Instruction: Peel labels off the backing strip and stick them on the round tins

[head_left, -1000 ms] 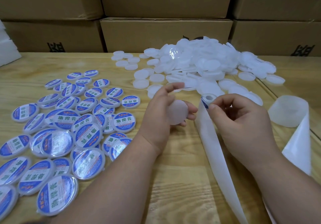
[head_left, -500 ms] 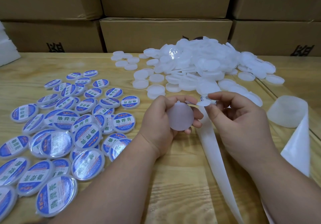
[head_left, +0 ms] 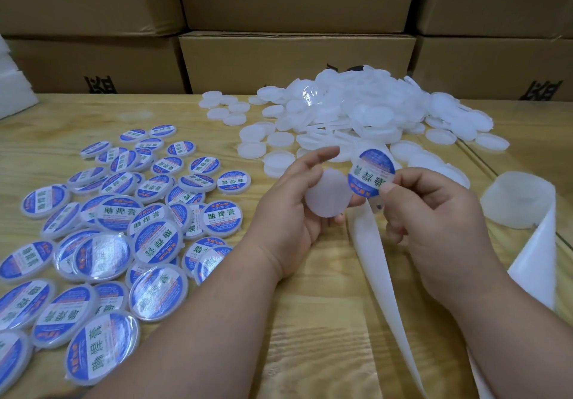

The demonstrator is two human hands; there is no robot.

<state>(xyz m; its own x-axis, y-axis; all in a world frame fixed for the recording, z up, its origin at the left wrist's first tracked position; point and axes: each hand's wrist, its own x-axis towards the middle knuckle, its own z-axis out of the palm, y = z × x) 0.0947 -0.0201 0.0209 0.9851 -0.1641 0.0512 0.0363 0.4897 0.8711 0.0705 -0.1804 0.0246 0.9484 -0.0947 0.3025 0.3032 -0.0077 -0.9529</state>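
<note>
My left hand grips a plain white round tin above the table, its face turned toward me. My right hand pinches a round blue-and-white label by its lower edge, held just right of the tin and free of the strip. The white backing strip hangs down from under my right hand toward the near edge. The label roll lies at the right.
Several labelled tins are spread over the left of the wooden table. A heap of plain white tins sits at the back centre. Cardboard boxes wall off the far side.
My right hand has peeled the label off the strip and lifted it up beside the tin. My left hand has tipped the tin slightly and shifted it left.
</note>
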